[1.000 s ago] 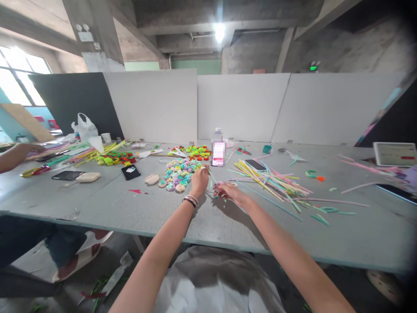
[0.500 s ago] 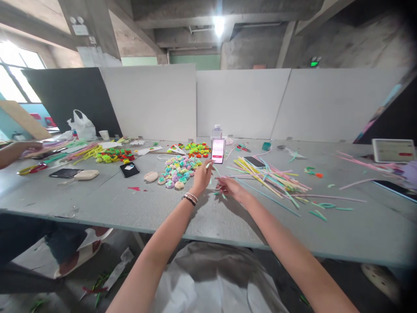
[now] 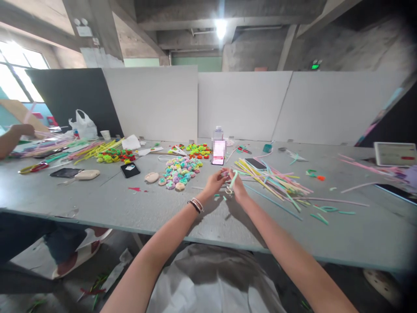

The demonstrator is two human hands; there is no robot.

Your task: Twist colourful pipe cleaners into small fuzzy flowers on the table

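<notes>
Pale green fuzzy stem: a strip (image 3: pixel 233 178) running down across the right hand's fingers, close beside the left fingertips, above the grey bench (image 3: pixel 156 208).
Right hand: the hand (image 3: pixel 239 189) pinches the stem, probably to steady it while leaving the other side reachable.
Left hand: fingers curled inward, the hand (image 3: pixel 214 182) nearly meets the right; whether it grips anything, I cannot tell.
Lit phone: the upright screen (image 3: pixel 218 157) stands beyond the hands before a clear plastic bottle (image 3: pixel 218 129), perhaps propped there to face the person.
Pastel fuzzy coils: heaped (image 3: pixel 180 171) left of the left hand, seemingly grouped together.
Long multicoloured fuzzy stems: spread (image 3: pixel 273 180) right of the right hand, probably for easy reach.
</notes>
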